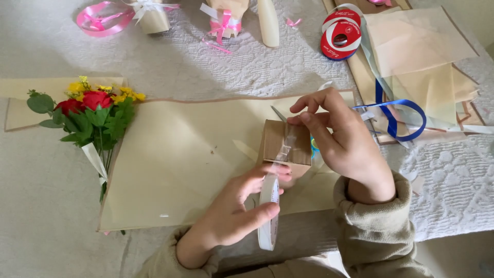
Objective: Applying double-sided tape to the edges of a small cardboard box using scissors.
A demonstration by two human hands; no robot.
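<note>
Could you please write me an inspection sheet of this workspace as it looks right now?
Surface: white textured cloth under a large beige wrapping sheet.
Job's things: small brown cardboard box with a clear tape strip running down to a white tape roll.
Clutter: bouquet of red and yellow flowers; red-and-white ribbon spool; blue ribbon; pink ribbon; stacked beige paper sheets.
Grippers: left hand grips the tape roll; right hand presses the tape on the box top.
Cables: nothing seen.
Surroundings: wrapped items at the far edge, partly cut off.
</note>
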